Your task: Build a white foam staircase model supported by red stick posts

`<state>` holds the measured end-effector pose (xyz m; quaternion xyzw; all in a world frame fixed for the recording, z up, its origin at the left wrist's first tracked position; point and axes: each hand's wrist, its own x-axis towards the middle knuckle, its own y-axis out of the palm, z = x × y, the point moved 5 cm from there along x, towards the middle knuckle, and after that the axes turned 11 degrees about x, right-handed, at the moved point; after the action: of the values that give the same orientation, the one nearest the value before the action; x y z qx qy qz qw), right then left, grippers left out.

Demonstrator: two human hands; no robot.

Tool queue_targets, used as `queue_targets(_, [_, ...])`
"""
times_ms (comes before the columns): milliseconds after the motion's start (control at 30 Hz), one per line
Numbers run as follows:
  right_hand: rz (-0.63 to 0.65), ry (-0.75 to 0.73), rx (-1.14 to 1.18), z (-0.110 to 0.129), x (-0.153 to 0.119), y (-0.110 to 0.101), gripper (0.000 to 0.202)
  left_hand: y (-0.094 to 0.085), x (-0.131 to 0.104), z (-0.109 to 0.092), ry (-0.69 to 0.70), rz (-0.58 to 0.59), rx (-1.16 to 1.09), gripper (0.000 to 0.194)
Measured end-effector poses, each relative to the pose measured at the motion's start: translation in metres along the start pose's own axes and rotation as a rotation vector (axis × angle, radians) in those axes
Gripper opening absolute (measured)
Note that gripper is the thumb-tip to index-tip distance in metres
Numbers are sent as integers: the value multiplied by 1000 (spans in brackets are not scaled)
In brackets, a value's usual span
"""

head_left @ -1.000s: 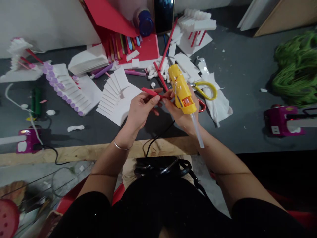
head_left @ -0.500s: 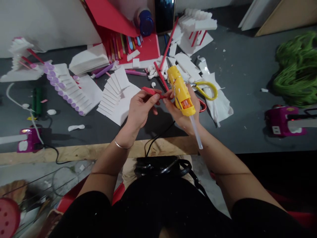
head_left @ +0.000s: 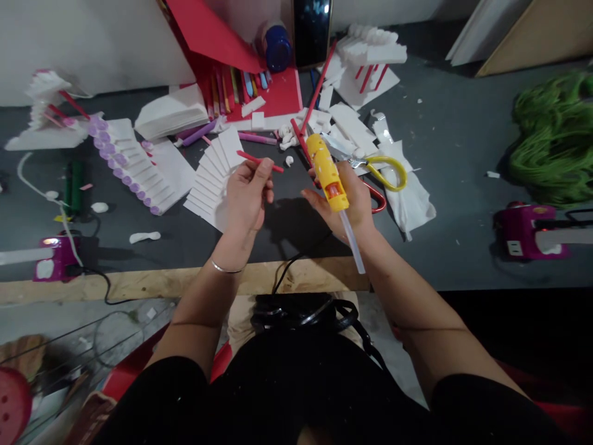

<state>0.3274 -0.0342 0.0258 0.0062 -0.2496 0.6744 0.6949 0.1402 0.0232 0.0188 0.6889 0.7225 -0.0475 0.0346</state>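
Note:
My left hand (head_left: 248, 198) pinches a thin red stick (head_left: 259, 162) between thumb and fingers. It is over the edge of a white fan-shaped stair model (head_left: 208, 185). My right hand (head_left: 349, 207) is wrapped round a yellow glue gun (head_left: 327, 167), whose nozzle points away from me. A clear glue stick (head_left: 353, 241) sticks out of its back end toward my wrist. Just beyond the right hand lie scissors with a yellow and a red handle loop (head_left: 393, 173). Longer red sticks (head_left: 319, 93) lie behind the glue gun, which partly covers one of them.
Another stair model (head_left: 125, 164) with purple discs stands left. A white model on red posts (head_left: 370, 55) is at the back, beside a phone (head_left: 311, 31) and a blue-lidded jar (head_left: 278, 48). Green yarn (head_left: 551, 136) and a purple socket block (head_left: 528, 232) lie right.
My hands have moved apart. The left hand has carried the red stick left, away from the right hand's fingers. The glue gun has shifted slightly left and stays in the right hand.

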Motion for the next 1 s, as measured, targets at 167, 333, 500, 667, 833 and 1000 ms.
queue_targets(167, [17,-101,-162,-9,-3,6,39,-21,8,-16,116,-77,-21,31])
queue_targets(333, [214,-52,-216,-10,-19,21,43,-26,8,-24,167,-97,16,23])
queue_targets(500, [322,-84,-272,-6,-29,31,49,-19,2,-28,202,-32,15,16])
queue_targets(667, [373,-79,-284,-1,-25,18,52,-12,-4,-31,224,33,21,19])
queue_targets(833, [175,-69,4,23,3,-8,40,-7,-8,-30,337,151,7,30])
queue_targets(1000, [77,-105,80,39,21,-6,42,1,-12,-24,353,219,-13,39])
